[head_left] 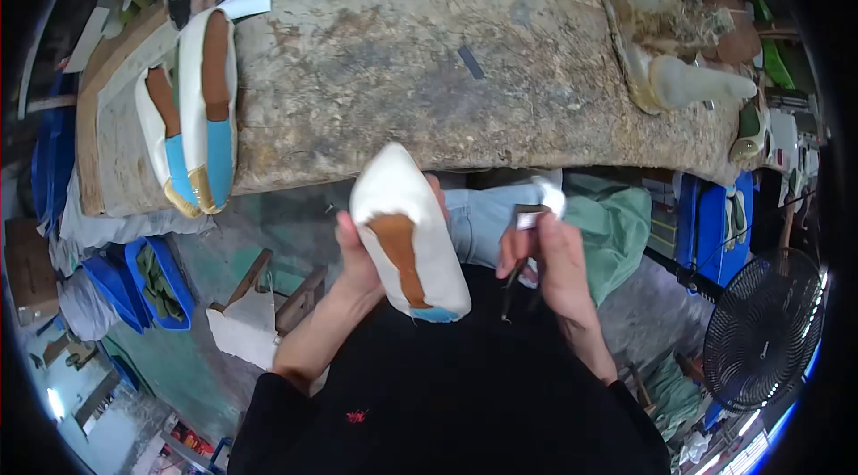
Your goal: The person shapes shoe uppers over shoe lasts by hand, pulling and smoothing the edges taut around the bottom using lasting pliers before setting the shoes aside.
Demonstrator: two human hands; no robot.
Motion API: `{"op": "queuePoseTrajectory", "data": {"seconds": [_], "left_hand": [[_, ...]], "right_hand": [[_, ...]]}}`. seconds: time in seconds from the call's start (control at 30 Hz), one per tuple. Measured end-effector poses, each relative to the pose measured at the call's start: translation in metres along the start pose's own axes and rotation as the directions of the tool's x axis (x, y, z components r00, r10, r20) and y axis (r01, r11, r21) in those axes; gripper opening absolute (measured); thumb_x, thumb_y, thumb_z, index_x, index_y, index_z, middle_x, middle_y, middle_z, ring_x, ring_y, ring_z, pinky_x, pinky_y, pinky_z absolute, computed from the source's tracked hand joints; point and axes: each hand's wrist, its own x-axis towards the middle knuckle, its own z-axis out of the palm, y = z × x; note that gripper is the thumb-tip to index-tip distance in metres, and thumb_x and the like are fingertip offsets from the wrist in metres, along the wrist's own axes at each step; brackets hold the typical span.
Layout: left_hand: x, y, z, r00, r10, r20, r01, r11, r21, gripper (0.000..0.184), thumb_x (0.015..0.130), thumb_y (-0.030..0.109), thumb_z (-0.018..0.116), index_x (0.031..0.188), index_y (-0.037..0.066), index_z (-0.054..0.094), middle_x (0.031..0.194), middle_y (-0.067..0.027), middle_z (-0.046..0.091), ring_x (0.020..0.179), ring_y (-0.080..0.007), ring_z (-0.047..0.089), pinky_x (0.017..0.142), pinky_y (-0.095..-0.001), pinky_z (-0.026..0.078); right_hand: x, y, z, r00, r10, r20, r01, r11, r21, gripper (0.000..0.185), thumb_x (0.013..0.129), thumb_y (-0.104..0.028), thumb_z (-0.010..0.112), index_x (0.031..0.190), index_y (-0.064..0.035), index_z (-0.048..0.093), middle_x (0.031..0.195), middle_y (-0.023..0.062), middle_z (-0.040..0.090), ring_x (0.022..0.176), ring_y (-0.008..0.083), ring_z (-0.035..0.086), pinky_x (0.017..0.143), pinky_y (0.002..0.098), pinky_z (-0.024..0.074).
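My left hand [354, 265] is wrapped round a white shoe [433, 243], raised in front of my chest with its pointed toe away from me. A brown strip runs along the shoe's middle, and a light blue patch shows at the heel end. To its right, my right hand [563, 268] is closed round metal pincers [529, 218] with a shiny head and thin dark handles pointing down. The pincers' head is blurred. They are apart from the shoe. On the bench's left lie two similar white shoes [229, 73] with brown and blue undersides.
Ahead stretches a worn, stained workbench [357, 73] with a small dark strip [470, 62] on it. A glue-crusted block and a pale last [697, 82] sit at its right. A black fan [764, 332] stands at lower right. Blue bins [161, 283] are at left.
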Motion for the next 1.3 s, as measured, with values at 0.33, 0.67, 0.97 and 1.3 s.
{"op": "queuePoseTrajectory", "data": {"seconds": [0.33,0.67,0.97,1.3], "left_hand": [[-0.008,-0.03,0.002,0.938,-0.328,0.11,0.317,0.943,0.104,0.111,0.094,0.094,0.027,0.144,-0.002,0.053,0.114,-0.0199,0.073,0.095,-0.0311,0.076,0.089,-0.0433,0.062],[-0.01,-0.03,0.014,0.968,-0.214,-0.129,0.246,0.904,0.35,0.096,0.107,0.078,0.014,0.156,0.001,0.045,0.144,-0.016,0.062,0.13,-0.0249,0.063,0.111,-0.0399,0.051],[-0.012,-0.036,0.003,0.959,-0.235,-0.156,0.273,0.914,0.301,0.098,0.103,0.085,0.025,0.159,0.007,0.044,0.144,-0.0123,0.063,0.126,-0.0238,0.066,0.107,-0.0419,0.056],[-0.013,-0.038,0.003,0.968,-0.218,-0.122,0.244,0.926,0.287,0.084,0.11,0.073,0.022,0.163,0.008,0.028,0.151,-0.016,0.053,0.132,-0.0238,0.06,0.111,-0.0403,0.05]], "right_hand": [[0.01,0.019,0.009,0.984,0.148,0.102,-0.144,0.989,-0.045,0.065,0.117,-0.057,0.027,0.093,-0.0056,0.058,0.07,0.0041,0.063,0.059,0.0131,0.062,0.053,0.0262,0.0395],[0.018,-0.019,0.026,0.987,-0.139,0.078,0.141,0.533,-0.835,0.031,0.108,-0.029,0.064,0.104,0.002,0.068,0.071,0.0223,0.069,0.064,0.0431,0.07,0.057,0.0505,0.052],[-0.015,-0.06,0.012,0.959,-0.257,-0.121,0.184,0.886,-0.427,0.069,0.107,-0.016,0.046,0.168,-0.0014,0.018,0.106,0.0135,0.067,0.081,0.0156,0.062,0.07,0.0266,0.0462],[0.006,-0.037,0.018,0.903,-0.406,0.141,0.312,0.395,-0.864,0.077,0.1,0.005,0.061,0.169,0.0036,0.027,0.086,0.0126,0.07,0.066,0.0196,0.066,0.067,0.0323,0.0554]]}}
